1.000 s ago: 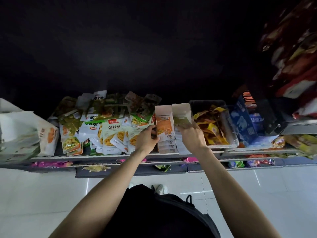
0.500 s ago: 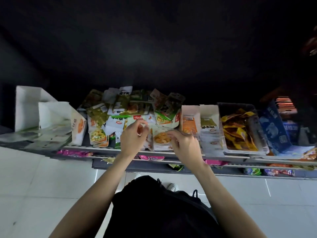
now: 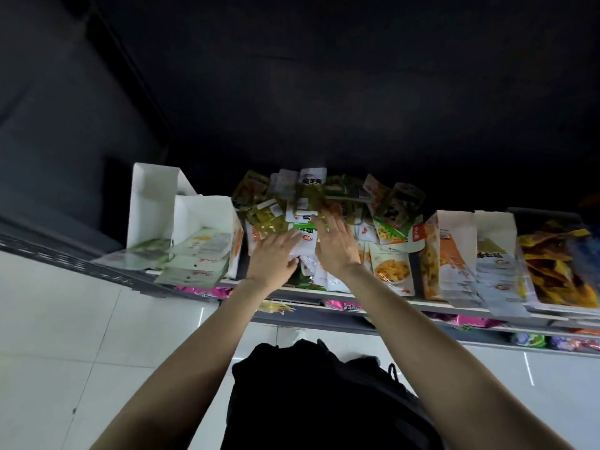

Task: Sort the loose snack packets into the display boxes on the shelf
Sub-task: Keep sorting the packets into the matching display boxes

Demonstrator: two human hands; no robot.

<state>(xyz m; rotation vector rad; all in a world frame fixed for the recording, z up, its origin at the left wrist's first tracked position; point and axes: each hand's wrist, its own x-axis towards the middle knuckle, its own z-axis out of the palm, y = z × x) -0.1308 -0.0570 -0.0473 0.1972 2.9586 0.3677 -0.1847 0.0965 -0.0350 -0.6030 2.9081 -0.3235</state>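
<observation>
A heap of loose snack packets (image 3: 328, 203) covers the middle of the shelf, white, green and orange ones mixed. Both hands reach into it. My left hand (image 3: 274, 258) lies with straight fingers on a white packet with a green band (image 3: 306, 237). My right hand (image 3: 334, 246) spreads its fingers flat over the same spot, beside the left. Neither hand holds anything. Two white display boxes (image 3: 207, 209) stand at the left with pale packets spilling out. An orange display box (image 3: 444, 248) and a white display box (image 3: 496, 248) stand to the right of the heap.
A clear tub of yellow packets (image 3: 558, 271) sits at the far right. The shelf edge (image 3: 357, 303) runs across the view, with pink packets (image 3: 344, 306) on a lower shelf below it. White tiled floor (image 3: 65, 336) lies underneath.
The view has swung left. Both hands moved from the front of the heap deeper into its middle, and their fingers went from curled to spread flat.
</observation>
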